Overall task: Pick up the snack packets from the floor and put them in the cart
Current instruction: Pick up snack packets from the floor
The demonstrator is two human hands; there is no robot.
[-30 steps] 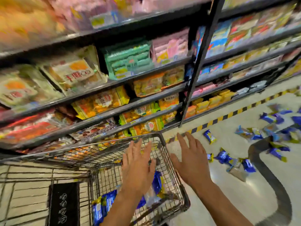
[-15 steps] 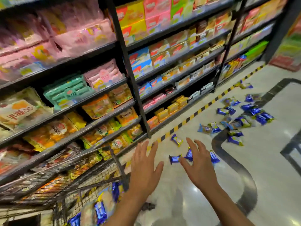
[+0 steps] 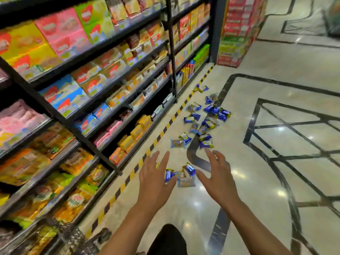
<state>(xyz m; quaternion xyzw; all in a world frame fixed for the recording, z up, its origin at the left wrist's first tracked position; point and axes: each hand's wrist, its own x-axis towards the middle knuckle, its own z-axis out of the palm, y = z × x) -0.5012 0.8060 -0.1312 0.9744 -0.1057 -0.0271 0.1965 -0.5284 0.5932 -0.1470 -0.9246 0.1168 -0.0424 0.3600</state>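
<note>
Several blue and gold snack packets lie on the shiny floor. A small cluster of packets (image 3: 181,174) sits right between my hands. A larger scatter of packets (image 3: 202,122) spreads farther along the aisle. My left hand (image 3: 154,178) hovers with fingers spread just left of the near cluster. My right hand (image 3: 217,176) hovers just right of it, fingers loosely spread. Both hands hold nothing. Only a blurred corner of the wire cart (image 3: 77,238) shows at the bottom left.
Stocked shelves (image 3: 92,100) run along the left, edged on the floor by a yellow and black striped line (image 3: 161,132). A stack of red and green boxes (image 3: 239,32) stands at the aisle's end. Something dark, perhaps my knee or shoe (image 3: 168,240), shows at the bottom.
The view has swung right, away from the cart, toward the floor. Both hands left the cart and now reach out over the near cluster of packets.
</note>
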